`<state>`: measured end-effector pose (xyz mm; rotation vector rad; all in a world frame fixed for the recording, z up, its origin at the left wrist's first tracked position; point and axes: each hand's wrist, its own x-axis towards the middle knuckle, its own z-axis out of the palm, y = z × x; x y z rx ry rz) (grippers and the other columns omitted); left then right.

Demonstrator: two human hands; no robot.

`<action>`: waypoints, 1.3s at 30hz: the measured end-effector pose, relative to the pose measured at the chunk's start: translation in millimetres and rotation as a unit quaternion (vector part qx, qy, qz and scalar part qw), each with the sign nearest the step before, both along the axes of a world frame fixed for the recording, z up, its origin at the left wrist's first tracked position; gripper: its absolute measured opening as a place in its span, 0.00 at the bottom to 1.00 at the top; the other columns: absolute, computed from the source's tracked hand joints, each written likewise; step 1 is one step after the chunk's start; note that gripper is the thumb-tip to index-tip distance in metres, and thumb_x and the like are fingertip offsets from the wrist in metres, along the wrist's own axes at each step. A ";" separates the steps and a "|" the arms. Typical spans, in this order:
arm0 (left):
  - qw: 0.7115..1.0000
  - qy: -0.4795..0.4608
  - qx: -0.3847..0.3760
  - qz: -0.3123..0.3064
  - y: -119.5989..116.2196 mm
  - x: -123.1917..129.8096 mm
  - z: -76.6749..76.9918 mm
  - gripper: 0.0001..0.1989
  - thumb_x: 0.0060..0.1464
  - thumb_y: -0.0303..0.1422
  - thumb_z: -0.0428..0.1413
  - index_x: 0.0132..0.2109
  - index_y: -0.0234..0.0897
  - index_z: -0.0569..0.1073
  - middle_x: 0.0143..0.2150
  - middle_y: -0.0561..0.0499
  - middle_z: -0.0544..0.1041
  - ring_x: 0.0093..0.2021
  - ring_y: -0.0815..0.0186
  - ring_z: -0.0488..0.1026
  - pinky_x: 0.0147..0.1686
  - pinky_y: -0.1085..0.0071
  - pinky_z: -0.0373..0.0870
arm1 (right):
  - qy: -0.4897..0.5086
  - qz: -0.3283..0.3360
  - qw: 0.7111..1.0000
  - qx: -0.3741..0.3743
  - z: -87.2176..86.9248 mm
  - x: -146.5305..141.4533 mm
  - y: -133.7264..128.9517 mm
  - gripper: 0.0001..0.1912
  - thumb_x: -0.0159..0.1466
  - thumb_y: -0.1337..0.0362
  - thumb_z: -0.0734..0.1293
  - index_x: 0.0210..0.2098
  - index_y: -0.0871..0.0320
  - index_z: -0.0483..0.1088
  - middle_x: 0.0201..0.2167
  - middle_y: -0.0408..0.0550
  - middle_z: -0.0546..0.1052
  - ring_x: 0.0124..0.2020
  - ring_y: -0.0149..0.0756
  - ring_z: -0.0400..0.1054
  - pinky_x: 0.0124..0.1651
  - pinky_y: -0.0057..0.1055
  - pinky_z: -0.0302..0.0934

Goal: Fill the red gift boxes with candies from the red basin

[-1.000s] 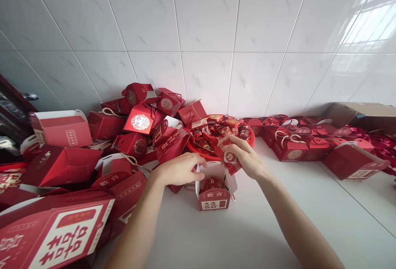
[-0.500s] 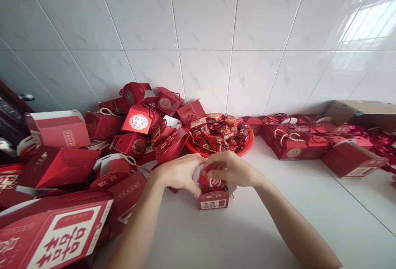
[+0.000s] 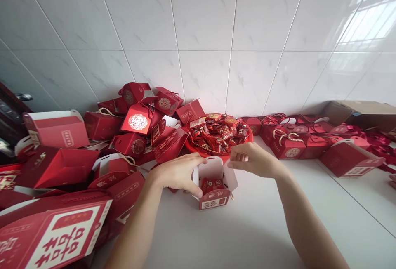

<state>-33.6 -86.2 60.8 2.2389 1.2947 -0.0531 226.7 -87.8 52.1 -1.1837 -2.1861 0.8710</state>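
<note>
A small red paper gift box (image 3: 213, 197) with a white lining stands on the white table, its top flaps spread. Inside it lie red-wrapped candies (image 3: 213, 184). My left hand (image 3: 179, 175) grips the box by its left side, thumb at the front corner and fingers behind the flap. Beside the upper right flap is my right hand (image 3: 255, 161), its fingers loosely bent and apart, with nothing visible in them. Just behind the box sits a red basin (image 3: 251, 138) heaped with wrapped candies (image 3: 221, 133).
Many red gift boxes (image 3: 55, 166) are piled on the left. Rows of closed red boxes (image 3: 289, 146) with cord handles stand at right, before a brown cardboard box (image 3: 361, 108). A tiled wall (image 3: 204, 71) rises behind. Fingertips of another hand (image 3: 392, 180) show at the right edge.
My right hand has come out of the box and moved right, leaving a red-wrapped candy inside. My left hand keeps its hold on the box.
</note>
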 end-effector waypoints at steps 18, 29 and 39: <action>0.998 -0.058 -0.019 -0.003 -7.7 17.8 -2.2 0.42 0.42 0.43 0.65 0.67 0.53 0.67 0.67 0.48 0.65 0.50 0.55 0.75 0.35 0.72 0.72 | -0.114 0.152 0.981 -0.037 -20.3 -33.2 -3.1 0.04 0.58 0.66 0.73 0.34 0.58 0.75 0.34 0.45 0.79 0.30 0.31 0.70 0.29 0.25 0.58; 0.998 -0.054 -0.031 -0.017 -7.6 21.8 -3.3 0.39 0.45 0.40 0.64 0.66 0.53 0.68 0.71 0.48 0.59 0.56 0.53 0.74 0.46 0.68 0.73 | -0.082 0.193 0.972 -0.108 -19.5 -19.8 2.9 0.18 0.53 0.49 0.78 0.31 0.56 0.77 0.29 0.44 0.78 0.29 0.34 0.70 0.27 0.25 0.60; 0.999 -0.024 -0.032 -0.027 -6.5 20.5 -3.3 0.38 0.49 0.41 0.62 0.68 0.55 0.64 0.76 0.49 0.51 0.65 0.48 0.67 0.56 0.62 0.71 | -0.116 0.230 0.961 -0.096 -21.8 -18.5 5.3 0.14 0.60 0.51 0.73 0.31 0.57 0.75 0.28 0.44 0.78 0.30 0.33 0.70 0.31 0.26 0.61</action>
